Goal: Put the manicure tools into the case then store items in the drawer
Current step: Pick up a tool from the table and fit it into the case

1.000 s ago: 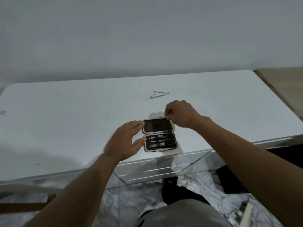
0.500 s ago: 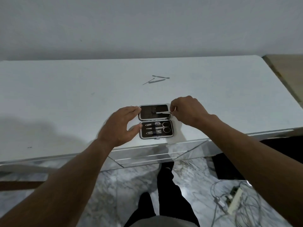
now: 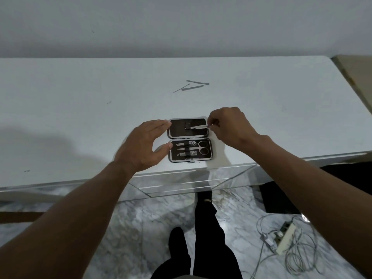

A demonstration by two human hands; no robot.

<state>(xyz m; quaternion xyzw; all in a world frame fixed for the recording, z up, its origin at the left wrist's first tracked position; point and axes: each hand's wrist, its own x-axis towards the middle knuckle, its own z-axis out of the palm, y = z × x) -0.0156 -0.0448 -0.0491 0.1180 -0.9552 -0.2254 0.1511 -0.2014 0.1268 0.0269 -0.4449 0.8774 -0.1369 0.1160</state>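
Observation:
An open manicure case (image 3: 177,135) with a dark lining lies flat near the front edge of the white table (image 3: 80,117). Its near half holds scissors (image 3: 201,148) and two clippers under a strap. My right hand (image 3: 229,127) pinches a thin metal tool (image 3: 198,127), whose tip lies at the strap in the far half. My left hand (image 3: 141,148) rests against the case's left side, fingers spread, index finger on the far half and thumb on the near half. Three slim metal tools (image 3: 191,86) lie loose farther back on the table.
The table front is mirrored, with drawer fronts (image 3: 181,182) below the case. On the marble floor at the lower right lie a power strip (image 3: 285,236) and tangled cables. A wooden surface (image 3: 358,69) adjoins the table's right end. A wall rises behind.
My right hand has brought the thin tool from the case's far right corner over the far half, sliding its tip to the strap. The camera tilted down; my left hand stayed on the case.

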